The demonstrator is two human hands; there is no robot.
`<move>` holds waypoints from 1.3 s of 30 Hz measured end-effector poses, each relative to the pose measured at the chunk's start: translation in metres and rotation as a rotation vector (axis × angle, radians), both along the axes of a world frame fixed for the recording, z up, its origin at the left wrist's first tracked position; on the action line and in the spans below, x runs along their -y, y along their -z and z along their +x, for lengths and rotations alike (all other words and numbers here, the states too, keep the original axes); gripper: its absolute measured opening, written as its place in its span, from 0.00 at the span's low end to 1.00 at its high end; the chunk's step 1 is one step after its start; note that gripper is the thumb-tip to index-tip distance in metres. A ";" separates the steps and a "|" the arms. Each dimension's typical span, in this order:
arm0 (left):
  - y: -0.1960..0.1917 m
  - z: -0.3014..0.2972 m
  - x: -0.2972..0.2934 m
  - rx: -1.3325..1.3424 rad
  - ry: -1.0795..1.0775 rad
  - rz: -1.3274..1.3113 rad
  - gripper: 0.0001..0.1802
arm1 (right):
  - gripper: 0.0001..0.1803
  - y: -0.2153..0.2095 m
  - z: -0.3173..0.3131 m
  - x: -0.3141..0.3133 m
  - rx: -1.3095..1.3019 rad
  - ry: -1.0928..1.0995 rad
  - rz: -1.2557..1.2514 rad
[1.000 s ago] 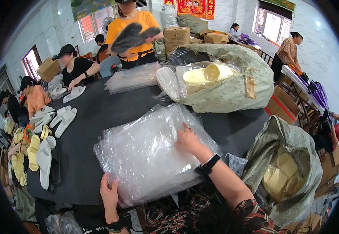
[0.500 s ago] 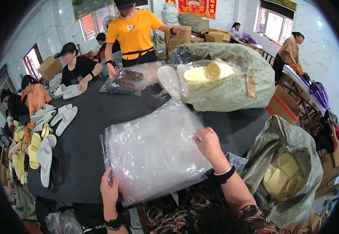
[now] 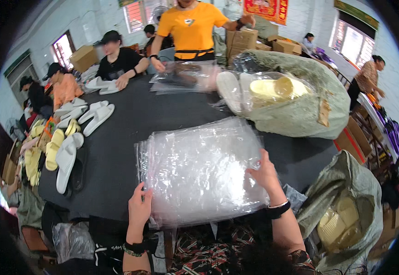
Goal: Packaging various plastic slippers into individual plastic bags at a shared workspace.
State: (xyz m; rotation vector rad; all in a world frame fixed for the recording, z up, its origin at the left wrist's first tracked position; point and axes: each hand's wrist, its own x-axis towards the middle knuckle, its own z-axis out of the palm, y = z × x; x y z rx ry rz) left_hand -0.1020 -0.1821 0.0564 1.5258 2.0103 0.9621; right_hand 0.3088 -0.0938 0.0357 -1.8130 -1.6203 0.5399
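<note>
A stack of clear plastic bags (image 3: pixel 199 172) lies on the black table in front of me, its layers a little uneven along the left side. My left hand (image 3: pixel 139 204) grips the stack's lower left edge, thumb toward the top sheet. At the right edge, my right hand (image 3: pixel 264 173) has its thumb over the top bag and its fingers along the side. The undersides of both grips are hidden.
White slippers (image 3: pixel 68 158) and yellow slippers (image 3: pixel 54 149) line the table's left side. A bulging green sack (image 3: pixel 295 117) carries bagged slippers at the back right. An open sack (image 3: pixel 364 183) with yellow slippers stands at right. A person in orange (image 3: pixel 190 30) handles bags opposite.
The view has shifted, and the stack lies straighter before me. My right hand has changed from a pinch on top to a hold along the right edge. The person opposite has raised a hand.
</note>
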 end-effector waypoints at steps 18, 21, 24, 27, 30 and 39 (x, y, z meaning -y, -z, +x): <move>0.037 0.066 -0.054 -0.670 0.660 0.056 0.39 | 0.45 0.006 -0.056 0.046 0.586 -0.366 -0.286; 0.045 0.068 -0.061 -0.661 0.695 0.001 0.39 | 0.45 0.015 -0.044 0.047 0.536 -0.384 -0.239; 0.049 0.061 -0.064 -0.669 0.671 -0.024 0.39 | 0.45 0.003 -0.025 0.049 0.244 -0.455 -0.028; 0.056 0.051 -0.067 -0.743 0.609 -0.049 0.41 | 0.34 -0.040 0.030 0.082 0.262 -0.218 0.492; 0.055 0.033 -0.078 -0.774 0.547 -0.050 0.40 | 0.19 -0.075 0.101 0.139 0.278 0.137 0.506; 0.007 0.071 -0.035 -0.618 0.664 0.409 0.31 | 0.45 -0.041 0.250 0.354 0.510 1.290 -0.241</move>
